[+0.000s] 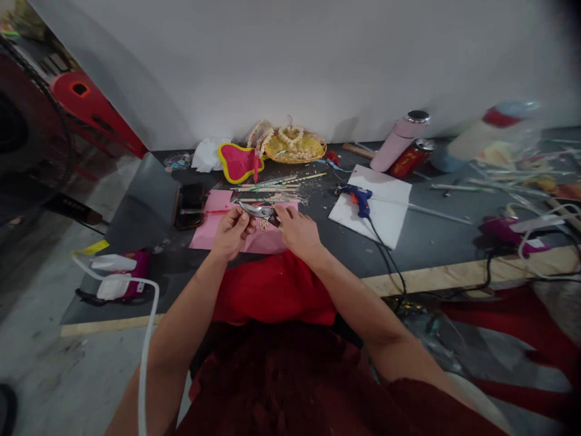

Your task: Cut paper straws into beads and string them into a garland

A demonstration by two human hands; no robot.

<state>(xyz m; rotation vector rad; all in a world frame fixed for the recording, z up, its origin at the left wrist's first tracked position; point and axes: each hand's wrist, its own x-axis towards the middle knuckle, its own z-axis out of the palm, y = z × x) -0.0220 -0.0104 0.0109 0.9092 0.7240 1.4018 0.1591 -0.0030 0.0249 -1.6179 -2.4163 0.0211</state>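
Note:
My right hand (299, 231) is closed round the handles of a pair of pruning shears (258, 211), whose curved metal blades point left. Opposite it, my left hand (230, 234) is pinched beside the blade tips. A thin clear-and-red stick (213, 212) runs from its fingers leftward over the phone; the exact grip is partly hidden. Beneath both hands lies pink paper (204, 236), with small pale cut pieces (264, 224) on it. Just behind the shears, several thin sticks (276, 189) lie across the dark tabletop among scattered crumbs.
A phone (189, 206) and a yellow-edged pink tray (238, 163) lie leftward. Behind stands a yellow basket (295, 158) with beaded pieces. Rightward are a blue glue gun (361, 198) on white board (394, 212), a pink flask (399, 140), a red can (412, 158) and corded purple devices (512, 233).

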